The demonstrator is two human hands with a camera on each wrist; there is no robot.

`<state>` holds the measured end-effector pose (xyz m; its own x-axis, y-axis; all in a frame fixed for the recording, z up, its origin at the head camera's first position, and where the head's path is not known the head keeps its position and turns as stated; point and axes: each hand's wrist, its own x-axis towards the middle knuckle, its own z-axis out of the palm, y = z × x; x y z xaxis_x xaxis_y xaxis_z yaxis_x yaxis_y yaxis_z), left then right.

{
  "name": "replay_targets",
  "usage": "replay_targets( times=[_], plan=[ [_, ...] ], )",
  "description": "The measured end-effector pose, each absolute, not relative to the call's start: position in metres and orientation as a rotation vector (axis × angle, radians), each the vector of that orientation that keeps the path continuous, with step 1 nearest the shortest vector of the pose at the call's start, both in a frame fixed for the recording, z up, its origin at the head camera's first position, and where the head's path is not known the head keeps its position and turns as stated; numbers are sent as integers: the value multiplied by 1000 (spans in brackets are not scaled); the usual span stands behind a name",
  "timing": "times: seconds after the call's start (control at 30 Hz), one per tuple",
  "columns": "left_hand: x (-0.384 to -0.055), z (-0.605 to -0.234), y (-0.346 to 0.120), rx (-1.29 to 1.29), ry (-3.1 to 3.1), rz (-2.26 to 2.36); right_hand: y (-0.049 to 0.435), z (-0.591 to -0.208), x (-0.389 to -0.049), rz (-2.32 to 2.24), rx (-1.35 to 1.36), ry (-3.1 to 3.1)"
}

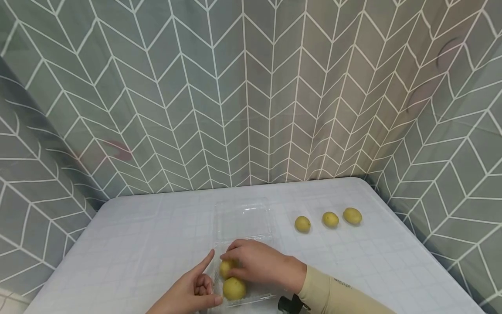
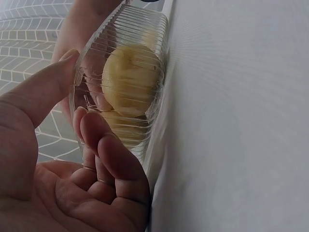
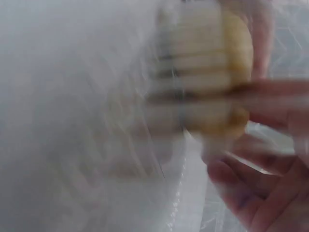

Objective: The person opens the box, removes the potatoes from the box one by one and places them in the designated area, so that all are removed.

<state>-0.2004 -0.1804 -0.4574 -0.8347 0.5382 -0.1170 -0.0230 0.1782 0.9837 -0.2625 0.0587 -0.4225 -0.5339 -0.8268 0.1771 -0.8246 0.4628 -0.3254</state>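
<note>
In the head view a clear plastic clamshell container [image 1: 256, 295] lies at the table's near edge, its lid folded back. My right hand [image 1: 256, 261] reaches into its left part and grips a lemon [image 1: 225, 269]. Just in front of that fruit sits a second lemon [image 1: 234, 289]. At the container's left side, my left hand [image 1: 192, 288] holds the rim, its index finger stretched out and the other fingers curled against the wall. Through the ribbed wall the left wrist view shows a lemon [image 2: 130, 79]. Motion blurs the right wrist view, where fingers surround a yellow fruit [image 3: 236, 53].
Three more lemons stand in a row at the table's back right: left lemon [image 1: 302, 224], middle lemon [image 1: 330, 220] and right lemon [image 1: 352, 216]. The open lid [image 1: 243, 222] lies behind the container. A patterned curtain [image 1: 251, 96] hangs around the white-clothed table [image 1: 129, 244].
</note>
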Motion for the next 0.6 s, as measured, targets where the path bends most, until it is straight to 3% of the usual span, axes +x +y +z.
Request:
replay_targets(
  times=[0.6],
  plan=[
    [-202,-461,-181,487,2043,1694,63,-426,-268,-167,-1796,2702]
  ],
)
